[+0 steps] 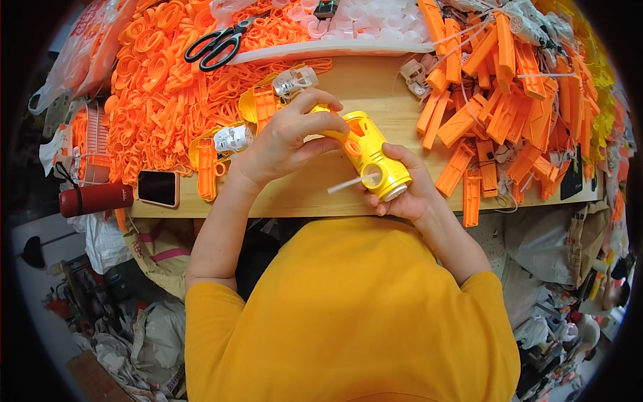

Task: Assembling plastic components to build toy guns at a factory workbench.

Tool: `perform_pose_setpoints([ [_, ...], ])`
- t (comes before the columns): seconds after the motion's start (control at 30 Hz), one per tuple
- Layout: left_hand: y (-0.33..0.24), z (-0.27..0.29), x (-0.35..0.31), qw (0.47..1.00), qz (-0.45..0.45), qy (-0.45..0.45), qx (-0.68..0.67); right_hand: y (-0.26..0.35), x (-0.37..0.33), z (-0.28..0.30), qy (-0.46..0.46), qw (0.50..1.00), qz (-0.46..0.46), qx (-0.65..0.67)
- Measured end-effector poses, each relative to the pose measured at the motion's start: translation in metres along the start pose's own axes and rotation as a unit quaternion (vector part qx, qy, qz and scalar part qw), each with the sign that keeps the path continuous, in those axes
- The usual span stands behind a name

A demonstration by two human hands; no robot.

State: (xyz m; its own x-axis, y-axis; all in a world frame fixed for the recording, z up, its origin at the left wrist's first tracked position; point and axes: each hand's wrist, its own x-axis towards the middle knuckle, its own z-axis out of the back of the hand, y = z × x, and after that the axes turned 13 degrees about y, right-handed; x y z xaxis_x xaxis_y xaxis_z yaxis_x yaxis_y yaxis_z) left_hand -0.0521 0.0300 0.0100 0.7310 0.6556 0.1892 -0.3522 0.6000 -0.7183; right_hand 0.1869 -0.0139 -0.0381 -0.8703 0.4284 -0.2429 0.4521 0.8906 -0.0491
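Above the table's near edge I hold a yellow plastic toy housing [375, 161], tilted, with a round opening near its lower end. My right hand [416, 187] wraps round that lower end. At the upper-left end, my left hand [291, 137] is closed on the housing's narrow curved part, its fingertips partly hiding it. A short translucent tube [345, 185] sticks out by the round opening. Small orange plastic [352, 148] shows at the housing's side. Beside my left hand lie two yellow-and-orange assemblies with white mechanisms, one of them a white unit [233, 139].
Loose orange parts [151, 74] heap up at the left, with black-handled scissors [217, 45] on top. Wired orange boxes [502, 100] pile at the right. A phone [159, 188] and a red flask [97, 199] are at the left edge. White rings [375, 23] fill a tray behind.
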Motion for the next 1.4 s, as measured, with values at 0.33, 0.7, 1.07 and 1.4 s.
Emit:
perform_pose_setpoints([
  [0.33, 0.008, -0.001, -0.009, 0.994, 0.01, -0.066, -0.086, 0.009, -0.012, 0.005, 0.102, 0.974, 0.039, -0.201],
  [0.7, 0.003, -0.027, -0.01, 0.975, 0.028, -0.097, -0.198, 0.008, -0.004, 0.002, 0.072, 0.481, 0.449, -0.749],
  [1.07, -0.006, -0.031, -0.007, 0.985, 0.002, -0.123, -0.119, 0.002, -0.01, 0.003, 0.072, 0.484, 0.456, -0.743],
  [1.4, -0.005, -0.052, -0.01, 0.98, 0.011, -0.133, -0.147, 0.012, -0.013, 0.002, 0.091, 0.486, 0.451, -0.743],
])
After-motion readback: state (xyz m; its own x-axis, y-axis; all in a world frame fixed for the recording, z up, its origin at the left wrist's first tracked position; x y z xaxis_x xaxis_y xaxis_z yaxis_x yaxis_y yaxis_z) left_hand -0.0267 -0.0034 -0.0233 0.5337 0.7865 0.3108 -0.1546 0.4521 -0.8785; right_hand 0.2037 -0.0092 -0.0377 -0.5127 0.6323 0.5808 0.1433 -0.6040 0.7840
